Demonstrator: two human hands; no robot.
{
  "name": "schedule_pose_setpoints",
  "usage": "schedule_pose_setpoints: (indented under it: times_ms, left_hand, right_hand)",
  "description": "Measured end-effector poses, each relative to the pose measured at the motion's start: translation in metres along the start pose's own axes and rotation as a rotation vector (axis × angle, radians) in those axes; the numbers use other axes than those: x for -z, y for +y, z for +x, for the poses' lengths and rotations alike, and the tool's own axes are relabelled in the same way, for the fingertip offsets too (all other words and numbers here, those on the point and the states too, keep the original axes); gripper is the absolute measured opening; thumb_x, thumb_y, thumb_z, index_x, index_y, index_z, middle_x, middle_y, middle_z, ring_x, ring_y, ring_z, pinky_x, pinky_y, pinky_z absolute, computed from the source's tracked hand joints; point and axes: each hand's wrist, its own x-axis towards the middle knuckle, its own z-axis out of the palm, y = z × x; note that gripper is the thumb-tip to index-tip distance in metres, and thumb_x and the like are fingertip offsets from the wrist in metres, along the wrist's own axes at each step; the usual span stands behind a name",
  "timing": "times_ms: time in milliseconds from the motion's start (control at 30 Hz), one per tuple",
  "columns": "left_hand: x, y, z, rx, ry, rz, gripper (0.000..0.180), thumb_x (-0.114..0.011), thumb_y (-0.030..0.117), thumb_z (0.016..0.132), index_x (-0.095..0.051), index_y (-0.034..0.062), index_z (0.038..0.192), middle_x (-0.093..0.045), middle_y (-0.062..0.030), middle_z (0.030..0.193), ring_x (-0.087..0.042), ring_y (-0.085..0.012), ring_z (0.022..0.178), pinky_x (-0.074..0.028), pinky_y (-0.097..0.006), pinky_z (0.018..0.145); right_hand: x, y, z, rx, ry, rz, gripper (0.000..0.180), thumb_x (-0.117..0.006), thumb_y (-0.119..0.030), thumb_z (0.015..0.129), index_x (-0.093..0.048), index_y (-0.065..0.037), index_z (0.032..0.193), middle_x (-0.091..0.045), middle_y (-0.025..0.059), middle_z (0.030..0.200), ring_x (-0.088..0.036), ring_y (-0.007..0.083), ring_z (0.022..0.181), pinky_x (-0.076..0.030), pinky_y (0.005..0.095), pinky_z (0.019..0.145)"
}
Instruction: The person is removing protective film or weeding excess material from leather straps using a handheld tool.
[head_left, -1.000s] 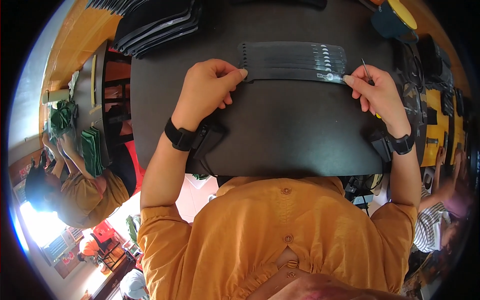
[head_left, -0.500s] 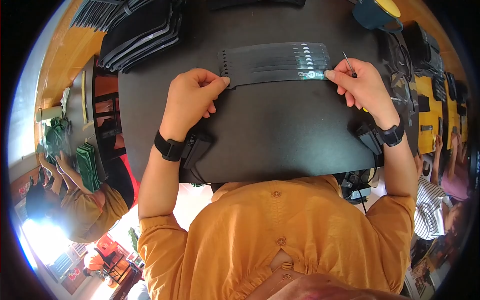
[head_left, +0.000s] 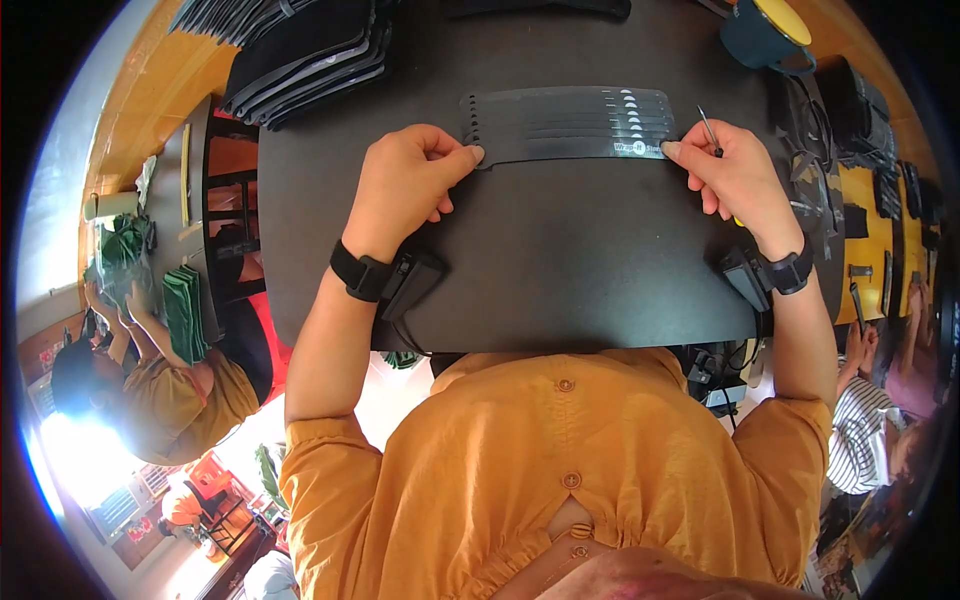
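Observation:
A fanned row of flat black straps (head_left: 560, 125) lies across the dark table, overlapping, with holes at the left ends and pale printed marks near the right ends. My left hand (head_left: 405, 190) is closed, thumb and finger pinching the lower left corner of the nearest strap. At that strap's right end, my right hand (head_left: 738, 185) pinches the corner between thumb and finger. A thin pointed metal tool (head_left: 708, 130) also sits in the right hand, its tip sticking up past the fingers. A bit of yellow shows below that palm; most of the tool is hidden.
Stacked black fabric pieces (head_left: 310, 65) occupy the table's far left. A dark blue mug (head_left: 752, 38) with a yellow inside stands far right, near black straps and clear wrapping (head_left: 810, 150). Another person (head_left: 165, 400) works at left beside green folded pieces (head_left: 182, 310).
The view has shifted slightly, so the table and hands appear a little further right. Both hands keep their pinch on the strap's ends.

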Motion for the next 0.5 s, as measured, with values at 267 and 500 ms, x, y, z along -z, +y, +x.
schedule_pose_setpoints:
  times_ms: [267,500]
  left_hand:
    - [0.005,-0.004,-0.011,-0.112,0.008,-0.048,0.025,-0.073,0.023,0.088,-0.069,-0.0008,0.091,-0.062,-0.0012,0.072,-0.058,-0.0062,0.054,-0.045,-0.019,0.047]
    - [0.046,-0.015,-0.048,-0.248,0.219,0.337,0.029,-0.074,0.023,0.082,-0.068,-0.001,0.097,-0.067,-0.0137,0.082,-0.065,-0.0275,0.078,-0.052,-0.035,0.072]
  right_hand:
    - [-0.001,0.0,-0.004,0.078,0.015,0.08,0.023,-0.065,-0.026,0.093,-0.06,-0.005,0.101,-0.059,0.0011,0.066,-0.053,0.0069,0.045,-0.037,0.0212,0.038]
    - [0.005,0.015,-0.027,0.111,-0.036,0.205,0.021,-0.061,-0.024,0.097,-0.061,-0.004,0.101,-0.059,0.0018,0.07,-0.049,0.0059,0.044,-0.035,0.0207,0.041]
